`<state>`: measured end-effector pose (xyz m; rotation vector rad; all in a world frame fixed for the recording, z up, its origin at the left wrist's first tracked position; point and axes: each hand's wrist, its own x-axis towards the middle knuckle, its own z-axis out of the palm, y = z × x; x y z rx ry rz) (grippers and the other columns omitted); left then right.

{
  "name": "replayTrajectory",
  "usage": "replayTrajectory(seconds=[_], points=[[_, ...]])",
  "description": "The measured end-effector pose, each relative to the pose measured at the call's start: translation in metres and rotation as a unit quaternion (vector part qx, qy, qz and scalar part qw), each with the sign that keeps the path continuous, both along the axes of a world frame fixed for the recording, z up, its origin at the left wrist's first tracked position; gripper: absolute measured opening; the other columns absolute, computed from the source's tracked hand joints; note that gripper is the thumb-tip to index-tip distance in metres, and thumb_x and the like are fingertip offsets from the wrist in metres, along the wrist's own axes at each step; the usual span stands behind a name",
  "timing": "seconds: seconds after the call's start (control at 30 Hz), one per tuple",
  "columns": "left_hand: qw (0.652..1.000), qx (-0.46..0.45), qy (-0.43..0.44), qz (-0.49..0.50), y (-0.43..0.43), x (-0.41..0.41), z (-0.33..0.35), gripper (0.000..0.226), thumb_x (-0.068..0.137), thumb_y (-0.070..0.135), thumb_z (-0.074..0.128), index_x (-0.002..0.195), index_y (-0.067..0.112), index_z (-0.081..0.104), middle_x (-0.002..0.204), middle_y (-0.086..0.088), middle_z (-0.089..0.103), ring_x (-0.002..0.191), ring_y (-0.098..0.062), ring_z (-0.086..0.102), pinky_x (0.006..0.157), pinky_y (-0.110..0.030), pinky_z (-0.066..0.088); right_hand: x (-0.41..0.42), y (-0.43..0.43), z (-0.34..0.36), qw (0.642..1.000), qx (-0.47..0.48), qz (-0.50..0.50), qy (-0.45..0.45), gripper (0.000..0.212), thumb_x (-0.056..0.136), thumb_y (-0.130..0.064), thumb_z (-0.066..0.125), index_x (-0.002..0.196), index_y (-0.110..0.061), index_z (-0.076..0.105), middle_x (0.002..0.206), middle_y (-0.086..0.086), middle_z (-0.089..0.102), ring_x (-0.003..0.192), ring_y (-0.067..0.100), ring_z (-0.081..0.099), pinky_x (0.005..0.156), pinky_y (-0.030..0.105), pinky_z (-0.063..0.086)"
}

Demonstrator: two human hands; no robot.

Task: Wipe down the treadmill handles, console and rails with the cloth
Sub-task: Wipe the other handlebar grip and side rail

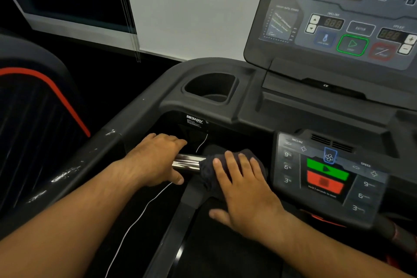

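— Where was the cloth when the shot was taken?
— The dark cloth (208, 172) was bunched over the right end of the chrome handlebar (186, 163). It sat just left of the lower control panel (327, 176) and below the treadmill's front ledge.
— And the hands?
— The right hand (243, 189) lay flat on the cloth, fingers straight and slightly spread, thumb out to the side, pressing the fabric onto the bar. The left hand (155, 160) gripped the bare chrome beside it, fingers curled over the top and thumb underneath. A short stretch of metal showed between that hand and the cloth.
— What else was in the frame?
— The upper console (338, 18) rose at the top right with its green-ringed start button. A cup holder (209, 86) sat in the ledge to its left. A thin white cord (144, 207) ran down past the left forearm. A neighbouring machine (45, 101) with a red stripe stood at the far left.
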<state>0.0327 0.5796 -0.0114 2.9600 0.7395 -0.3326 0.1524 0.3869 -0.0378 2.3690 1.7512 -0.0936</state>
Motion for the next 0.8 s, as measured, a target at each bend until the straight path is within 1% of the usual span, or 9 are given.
replayTrajectory(seconds=[0.07,0.13,0.27,0.4,0.47,0.53,0.6,0.7,0.8], points=[[1.0,0.005,-0.004,0.005,-0.002,0.0,0.001,0.095,0.073,0.057,0.075,0.15,0.026,0.03,0.147,0.008,0.044,0.137,-0.013,0.037,0.117,-0.035,0.024,0.008,0.011,0.012,1.0,0.01,-0.013,0.018,0.083,0.091,-0.056,0.05,0.153,-0.019,0.009,0.154,0.014,0.025,0.137,0.037,0.031,0.112,0.051,0.027],[1.0,0.013,-0.002,0.005,-0.005,0.0,0.0,0.095,0.073,0.058,0.074,0.151,0.025,0.029,0.148,0.008,0.042,0.138,-0.014,0.035,0.119,-0.037,0.022,0.018,0.029,0.015,0.999,0.015,-0.015,0.032,0.067,0.089,-0.044,0.06,0.142,-0.022,0.027,0.135,0.007,0.043,0.118,0.031,0.049,0.093,0.046,0.041],[0.999,0.034,-0.012,0.006,-0.012,0.0,-0.004,0.084,0.075,0.057,0.072,0.145,0.027,0.038,0.141,0.009,0.048,0.133,-0.012,0.04,0.117,-0.037,0.024,0.027,0.046,0.013,0.998,-0.022,-0.017,0.061,0.05,0.083,-0.042,0.066,0.121,-0.02,0.042,0.113,0.007,0.058,0.098,0.028,0.061,0.073,0.038,0.046],[0.998,0.052,-0.012,0.014,-0.015,-0.005,-0.006,0.076,0.078,0.053,0.071,0.143,0.028,0.04,0.139,0.009,0.049,0.132,-0.012,0.04,0.118,-0.038,0.022,0.047,0.063,0.022,0.975,-0.108,-0.035,0.191,0.044,0.067,-0.053,0.071,0.094,-0.022,0.055,0.096,-0.003,0.065,0.083,0.019,0.063,0.067,0.031,0.052],[0.998,0.051,-0.013,0.023,-0.013,-0.006,-0.005,0.078,0.078,0.053,0.071,0.144,0.026,0.038,0.141,0.008,0.048,0.134,-0.013,0.039,0.119,-0.038,0.02,0.056,0.075,0.022,0.944,-0.157,-0.065,0.283,0.048,0.061,-0.054,0.078,0.095,-0.022,0.066,0.092,-0.002,0.069,0.08,0.017,0.067,0.073,0.034,0.059],[0.998,0.041,-0.025,0.031,-0.009,-0.006,-0.003,0.083,0.076,0.053,0.073,0.145,0.025,0.037,0.14,0.007,0.049,0.133,-0.013,0.041,0.118,-0.037,0.023,0.059,0.081,0.021,0.932,-0.17,-0.078,0.31,0.052,0.06,-0.054,0.079,0.099,-0.021,0.069,0.094,-0.001,0.071,0.082,0.018,0.069,0.078,0.036,0.06],[0.998,0.02,-0.038,0.042,-0.005,-0.006,0.002,0.086,0.074,0.053,0.075,0.146,0.023,0.037,0.138,0.006,0.051,0.129,-0.014,0.044,0.114,-0.032,0.029,0.051,0.075,0.021,0.954,-0.132,-0.07,0.262,0.052,0.064,-0.056,0.074,0.101,-0.022,0.064,0.097,-0.002,0.068,0.084,0.02,0.066,0.073,0.034,0.058],[0.998,-0.006,-0.048,0.051,0.001,-0.011,0.006,0.09,0.073,0.051,0.078,0.147,0.024,0.036,0.14,0.007,0.049,0.13,-0.014,0.042,0.109,-0.029,0.031,0.026,0.053,0.006,0.998,0.006,-0.01,0.063,0.047,0.08,-0.05,0.064,0.115,-0.022,0.049,0.109,0.003,0.059,0.094,0.026,0.062,0.071,0.035,0.045],[0.998,0.015,-0.05,0.028,0.013,-0.018,0.016,0.09,0.072,0.054,0.077,0.147,0.023,0.038,0.141,0.006,0.05,0.131,-0.013,0.043,0.113,-0.03,0.028,0.01,0.045,-0.009,0.995,0.081,0.038,-0.033,0.049,0.088,-0.042,0.06,0.128,-0.019,0.042,0.116,0.006,0.056,0.099,0.027,0.061,0.078,0.039,0.046]])
